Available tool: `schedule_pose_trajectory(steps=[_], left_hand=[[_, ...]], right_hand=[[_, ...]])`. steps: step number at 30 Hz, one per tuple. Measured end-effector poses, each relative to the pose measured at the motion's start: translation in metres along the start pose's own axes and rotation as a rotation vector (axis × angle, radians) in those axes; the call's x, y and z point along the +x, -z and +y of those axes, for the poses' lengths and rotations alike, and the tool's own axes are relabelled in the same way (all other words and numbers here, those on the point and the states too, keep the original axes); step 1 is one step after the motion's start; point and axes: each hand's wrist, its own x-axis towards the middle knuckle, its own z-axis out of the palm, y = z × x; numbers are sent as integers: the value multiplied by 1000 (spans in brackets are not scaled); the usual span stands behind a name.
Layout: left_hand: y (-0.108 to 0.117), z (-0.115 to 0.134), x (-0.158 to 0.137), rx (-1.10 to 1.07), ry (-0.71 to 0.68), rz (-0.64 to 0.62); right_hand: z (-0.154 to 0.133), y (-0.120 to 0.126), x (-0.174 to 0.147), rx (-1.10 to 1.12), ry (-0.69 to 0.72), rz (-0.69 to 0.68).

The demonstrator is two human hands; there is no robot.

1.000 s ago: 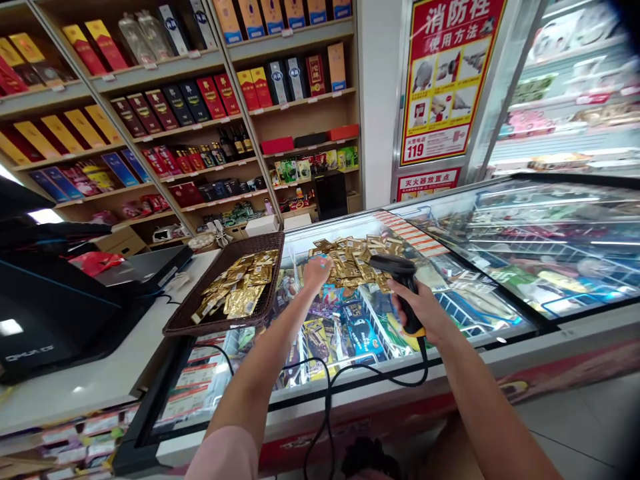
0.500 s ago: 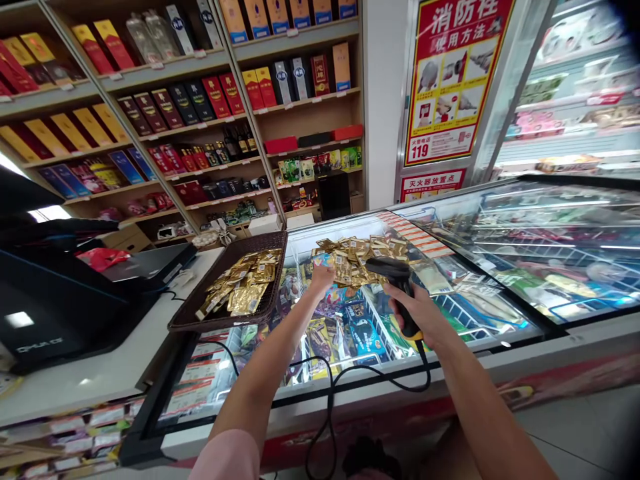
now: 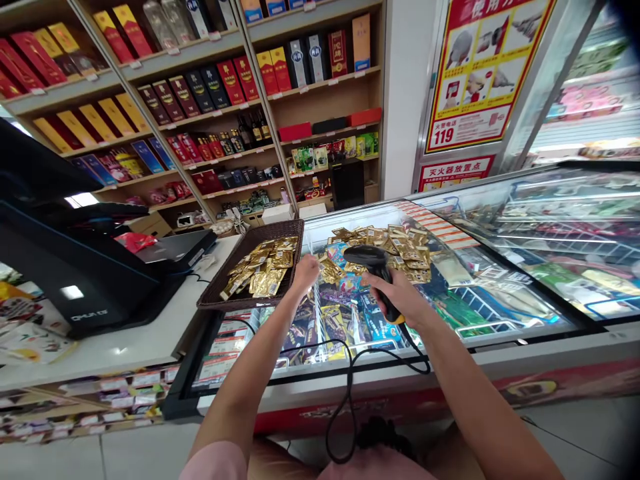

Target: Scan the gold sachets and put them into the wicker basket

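My right hand [image 3: 395, 293] is wrapped round the handle of a black barcode scanner [image 3: 383, 277], whose head hangs over a heap of small gold packets [image 3: 407, 247] on the freezer's glass top. My left hand [image 3: 306, 271] is closed beside the right rim of a brown woven basket [image 3: 213, 293]; whatever its fingers hold, if anything, I cannot make out. More gold sachets [image 3: 267, 267] lie in the basket. Blue and pink packets [image 3: 350, 283] show among the heap near the scanner. A black cable [image 3: 350, 373] runs in loops from the scanner across the freezer's front edge.
The chest freezer [image 3: 280, 387] holds bagged goods under its glass. On the left counter [image 3: 125, 353] stands a dark checkout machine [image 3: 95, 267]. Shelves of boxed bottles [image 3: 200, 87] line the back wall, and a red and yellow fire poster [image 3: 480, 80] hangs right of them.
My left hand has moved left from the gold heap to the basket's edge. The scanner has shifted slightly left in my right hand. The camera view has turned a little left and down.
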Motion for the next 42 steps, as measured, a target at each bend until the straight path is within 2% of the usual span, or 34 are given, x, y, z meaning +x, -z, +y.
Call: schedule_pose_trajectory(steps=[5, 8, 16, 22, 27, 32, 38, 42], left_hand=[[-38, -1, -10, 196, 97, -9], [-51, -1, -13, 254, 107, -21], [-44, 4, -2, 253, 117, -121], [-35, 1, 1, 47, 58, -141], [-21, 7, 13, -257, -13, -80], [9, 19, 28, -500, -123, -19], [53, 18, 40, -650, -191, 21], [71, 12, 45, -696, -191, 39]], right_hand=[[-4, 2, -6, 8, -11, -2], [-3, 7, -6, 3, -25, 34], [-1, 9, -1, 4, -27, 52], [-13, -4, 28, -46, 33, 5], [-35, -21, 71, -43, 181, 14], [-46, -36, 103, -37, 312, 0], [-33, -43, 128, -118, 292, -62], [-30, -43, 132, -174, 240, -122]])
